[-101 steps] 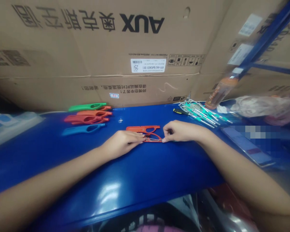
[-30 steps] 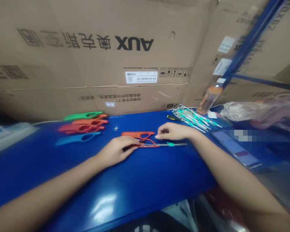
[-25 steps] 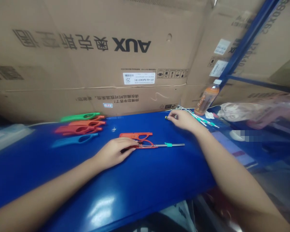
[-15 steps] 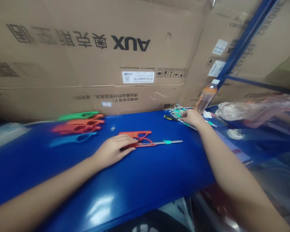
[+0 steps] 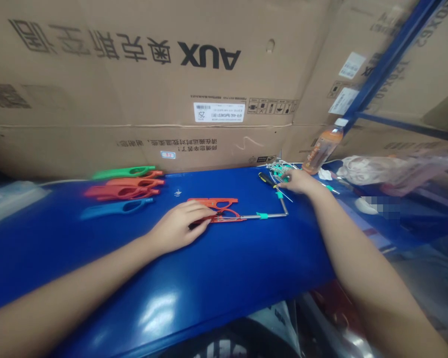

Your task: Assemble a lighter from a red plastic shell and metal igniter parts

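My left hand (image 5: 182, 224) lies curled on the blue table (image 5: 216, 278), fingers pressing down the near end of a red plastic handle (image 5: 214, 203). A metal rod with a teal band (image 5: 263, 216) sticks out of the handle to the right. My right hand (image 5: 299, 182) is at the back right, by a pile of teal-banded metal rods (image 5: 278, 169). Its fingers pinch one rod (image 5: 282, 201) that slants down toward the tip of the fitted rod. A screwdriver with a black and yellow grip (image 5: 264, 178) lies just left of that hand.
Green, red and blue handles (image 5: 123, 188) are stacked at the back left, with small screws (image 5: 178, 193) beside them. Large cardboard boxes (image 5: 152, 109) wall off the back. An orange bottle (image 5: 322, 149), a plastic bag (image 5: 395, 169) and a blue rack post (image 5: 388, 59) stand at the right.
My right hand left the red handle, went to the rod pile at the back right and drew one rod out. My left hand stayed on the handle.
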The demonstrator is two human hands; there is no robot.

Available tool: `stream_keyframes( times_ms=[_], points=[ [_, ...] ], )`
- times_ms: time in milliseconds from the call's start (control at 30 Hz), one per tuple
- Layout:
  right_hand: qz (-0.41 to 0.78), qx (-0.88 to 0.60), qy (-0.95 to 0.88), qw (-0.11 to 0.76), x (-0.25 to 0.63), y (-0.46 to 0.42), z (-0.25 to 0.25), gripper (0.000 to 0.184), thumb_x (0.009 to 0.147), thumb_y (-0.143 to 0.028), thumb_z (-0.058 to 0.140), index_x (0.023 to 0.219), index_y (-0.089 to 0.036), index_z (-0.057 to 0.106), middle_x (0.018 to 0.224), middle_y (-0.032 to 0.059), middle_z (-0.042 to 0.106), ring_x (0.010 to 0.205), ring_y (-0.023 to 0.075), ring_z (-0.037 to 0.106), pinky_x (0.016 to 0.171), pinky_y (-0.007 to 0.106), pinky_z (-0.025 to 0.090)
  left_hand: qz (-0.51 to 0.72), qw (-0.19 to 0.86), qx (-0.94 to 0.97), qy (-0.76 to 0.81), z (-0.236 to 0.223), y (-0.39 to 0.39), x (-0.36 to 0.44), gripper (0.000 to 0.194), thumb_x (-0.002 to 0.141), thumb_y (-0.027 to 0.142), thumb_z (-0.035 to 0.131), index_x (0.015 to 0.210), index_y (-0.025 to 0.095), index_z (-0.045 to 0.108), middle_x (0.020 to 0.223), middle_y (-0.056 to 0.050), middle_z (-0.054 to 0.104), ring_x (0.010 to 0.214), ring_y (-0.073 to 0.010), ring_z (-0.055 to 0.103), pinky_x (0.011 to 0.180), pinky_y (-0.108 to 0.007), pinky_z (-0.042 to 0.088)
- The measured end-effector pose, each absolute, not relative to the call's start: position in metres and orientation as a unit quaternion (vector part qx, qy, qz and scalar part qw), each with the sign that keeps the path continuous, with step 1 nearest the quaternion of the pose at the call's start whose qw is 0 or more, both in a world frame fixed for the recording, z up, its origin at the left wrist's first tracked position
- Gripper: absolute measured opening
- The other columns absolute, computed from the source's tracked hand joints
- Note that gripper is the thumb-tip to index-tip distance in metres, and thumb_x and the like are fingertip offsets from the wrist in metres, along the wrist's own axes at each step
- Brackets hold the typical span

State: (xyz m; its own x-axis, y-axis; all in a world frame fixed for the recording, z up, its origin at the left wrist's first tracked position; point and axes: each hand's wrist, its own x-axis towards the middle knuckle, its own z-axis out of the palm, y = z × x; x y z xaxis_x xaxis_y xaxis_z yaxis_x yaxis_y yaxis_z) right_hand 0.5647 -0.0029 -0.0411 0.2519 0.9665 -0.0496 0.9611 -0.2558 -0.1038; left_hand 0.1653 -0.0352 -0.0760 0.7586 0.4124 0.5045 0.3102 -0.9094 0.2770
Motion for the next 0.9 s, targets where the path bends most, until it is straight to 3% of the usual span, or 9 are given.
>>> stream_keyframes(
  times_ms=[100,367,600,900],
  points=[
    [0.056,-0.787,-0.613,0.027,0.564,-0.003,-0.041,0.034,0.081,-0.041,0.069,0.109,-0.022,0.068,0.103,0.0079,0.072,0.088,0.0232,0.067,0.072,0.029,0.047,0.286,0.086,0.934,0.194,-0.076,-0.035,0.165,0.027,0.095,0.021,0.054,0.117,0.022,0.069,0.113,-0.007,0.074,0.104,-0.0209,0.069,0.095,-0.036,0.055],
    [0.100,-0.801,-0.590,0.015,0.570,-0.005,-0.037,0.032,0.080,-0.030,0.069,0.108,-0.017,0.064,0.092,0.0103,0.072,0.068,0.0200,0.066,0.060,0.028,0.046,0.284,0.094,0.934,0.193,-0.080,-0.034,0.163,0.028,0.094,0.023,0.058,0.120,0.023,0.068,0.116,-0.007,0.073,0.107,-0.0208,0.068,0.098,-0.037,0.053],
    [0.151,-0.802,-0.576,0.044,0.566,-0.010,-0.036,0.038,0.079,-0.037,0.074,0.108,-0.020,0.056,0.083,0.0060,0.070,0.053,0.0159,0.061,0.052,0.028,0.048,0.282,0.097,0.934,0.195,-0.081,-0.033,0.162,0.029,0.094,0.023,0.058,0.121,0.024,0.068,0.117,-0.007,0.072,0.108,-0.0211,0.067,0.099,-0.037,0.052],
    [0.121,-0.809,-0.571,0.064,0.553,-0.018,-0.020,0.022,0.073,-0.011,0.068,0.093,-0.017,0.062,0.077,0.0050,0.068,0.052,0.0137,0.059,0.051,0.024,0.046,0.275,0.102,0.935,0.200,-0.078,-0.034,0.164,0.028,0.094,0.022,0.058,0.120,0.024,0.068,0.117,-0.006,0.072,0.109,-0.0209,0.067,0.098,-0.037,0.053]
  ],
)
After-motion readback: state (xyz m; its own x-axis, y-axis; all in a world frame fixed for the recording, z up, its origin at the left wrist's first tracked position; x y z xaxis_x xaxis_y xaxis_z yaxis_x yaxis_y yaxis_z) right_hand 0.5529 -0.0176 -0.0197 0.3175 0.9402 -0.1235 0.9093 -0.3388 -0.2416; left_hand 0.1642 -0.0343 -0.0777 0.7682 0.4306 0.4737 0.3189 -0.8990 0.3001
